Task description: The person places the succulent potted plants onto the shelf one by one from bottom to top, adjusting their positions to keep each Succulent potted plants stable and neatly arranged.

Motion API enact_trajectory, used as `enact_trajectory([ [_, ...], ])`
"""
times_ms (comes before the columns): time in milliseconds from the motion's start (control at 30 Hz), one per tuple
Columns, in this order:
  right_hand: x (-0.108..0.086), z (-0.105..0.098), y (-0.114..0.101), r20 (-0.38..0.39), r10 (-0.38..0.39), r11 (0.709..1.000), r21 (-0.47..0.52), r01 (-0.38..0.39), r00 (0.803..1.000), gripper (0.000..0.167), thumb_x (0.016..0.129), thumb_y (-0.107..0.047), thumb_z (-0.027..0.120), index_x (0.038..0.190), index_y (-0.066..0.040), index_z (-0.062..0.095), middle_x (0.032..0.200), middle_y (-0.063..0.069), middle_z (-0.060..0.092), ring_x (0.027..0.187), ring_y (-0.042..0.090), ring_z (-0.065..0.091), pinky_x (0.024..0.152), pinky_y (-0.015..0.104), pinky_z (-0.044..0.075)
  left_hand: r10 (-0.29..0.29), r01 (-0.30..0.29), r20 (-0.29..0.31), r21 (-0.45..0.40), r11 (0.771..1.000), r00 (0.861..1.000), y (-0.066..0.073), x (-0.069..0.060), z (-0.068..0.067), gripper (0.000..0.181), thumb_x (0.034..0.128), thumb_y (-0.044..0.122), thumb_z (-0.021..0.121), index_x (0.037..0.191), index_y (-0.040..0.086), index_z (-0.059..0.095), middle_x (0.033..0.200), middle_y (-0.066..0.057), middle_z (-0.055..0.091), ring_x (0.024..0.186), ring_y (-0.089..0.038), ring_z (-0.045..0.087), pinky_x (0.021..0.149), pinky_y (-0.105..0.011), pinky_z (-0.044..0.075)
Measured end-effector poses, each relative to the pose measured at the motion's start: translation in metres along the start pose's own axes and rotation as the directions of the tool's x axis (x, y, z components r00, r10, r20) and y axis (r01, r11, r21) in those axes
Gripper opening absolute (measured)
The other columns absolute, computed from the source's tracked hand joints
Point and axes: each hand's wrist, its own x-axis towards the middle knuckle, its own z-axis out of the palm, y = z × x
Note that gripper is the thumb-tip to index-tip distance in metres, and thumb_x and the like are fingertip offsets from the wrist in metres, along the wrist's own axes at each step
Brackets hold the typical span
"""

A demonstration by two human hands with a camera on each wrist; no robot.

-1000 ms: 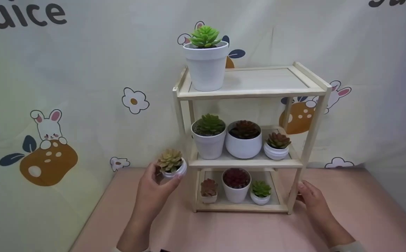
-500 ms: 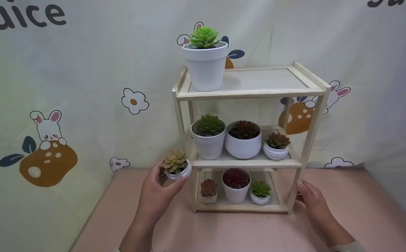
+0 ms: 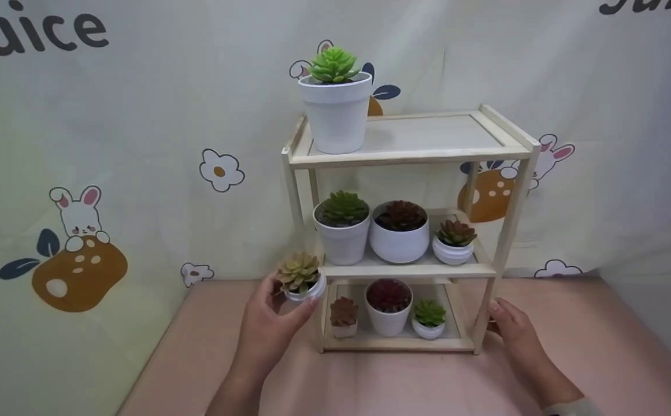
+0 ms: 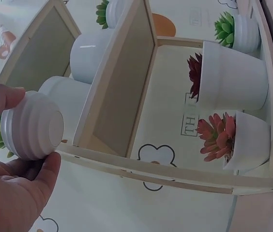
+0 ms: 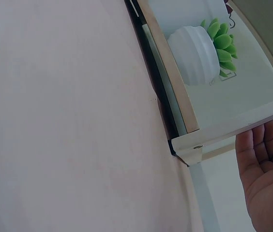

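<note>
My left hand (image 3: 269,326) holds a small potted succulent (image 3: 299,273) with yellowish-green leaves, just left of a wooden plant shelf (image 3: 404,270). Its white ribbed pot (image 4: 35,125) is tilted between thumb and fingers, base turned toward the left wrist camera. At the shelf's lower right post, my right hand (image 3: 517,329) grips the wood, fingertips partly hidden behind it. On the middle tier stand a green succulent (image 3: 341,231), a dark red one (image 3: 400,234) in a round pot, and a small reddish one (image 3: 454,242).
A bright green succulent (image 3: 335,104) in a tall white pot stands on the top tier's left. Along the bottom tier are a pinkish succulent (image 3: 344,318), a dark red one (image 3: 389,309) and a small green one (image 3: 429,319). A printed curtain (image 3: 156,115) hangs behind the pink table (image 3: 404,384).
My left hand has carried the small potted succulent to the right and slightly down, closer to the shelf's left side. My right hand stays at the post.
</note>
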Motion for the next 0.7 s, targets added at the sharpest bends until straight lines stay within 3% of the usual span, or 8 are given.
enact_trajectory([
  [300,-0.001,0.001,-0.001,0.011,0.021,1.000,-0.005,-0.021,1.000,0.057,0.114,-0.045,0.032,0.136,0.002,0.056,0.120,0.014,0.064,0.110,0.010,0.063,0.098,0.017,0.052,-0.019,0.020,0.019,-0.019,1.000,1.000,0.007,-0.008,0.007,0.078,0.0840,0.024,0.088,0.148,0.003,0.049,0.149,-0.017,0.056,0.139,-0.033,0.054,0.121,-0.050,0.043],
  [433,0.000,0.001,-0.001,0.014,0.028,0.999,-0.022,-0.028,1.000,0.057,0.114,-0.046,0.032,0.137,0.000,0.056,0.122,0.014,0.063,0.110,0.008,0.062,0.104,0.023,0.052,-0.023,0.023,0.021,-0.024,0.999,1.000,0.009,-0.011,0.012,0.078,0.0835,0.023,0.089,0.148,0.003,0.049,0.148,-0.016,0.057,0.138,-0.033,0.055,0.120,-0.050,0.043],
  [567,0.000,-0.001,0.001,0.015,0.033,0.999,-0.035,-0.032,0.999,0.059,0.114,-0.048,0.031,0.142,-0.001,0.054,0.127,0.014,0.063,0.112,0.007,0.061,0.109,0.031,0.051,-0.010,0.011,0.046,-0.033,0.999,0.999,0.011,-0.013,0.018,0.078,0.0827,0.025,0.089,0.146,0.003,0.050,0.146,-0.016,0.058,0.138,-0.032,0.055,0.121,-0.049,0.043],
  [700,-0.001,-0.001,0.001,0.006,0.023,1.000,-0.004,-0.023,1.000,0.055,0.114,-0.042,0.033,0.143,0.001,0.052,0.125,0.014,0.063,0.110,0.008,0.062,0.105,0.027,0.053,0.016,-0.012,0.083,-0.048,0.999,0.996,0.015,-0.014,0.025,0.078,0.0833,0.027,0.089,0.146,0.003,0.049,0.145,-0.015,0.057,0.138,-0.031,0.055,0.121,-0.048,0.043],
])
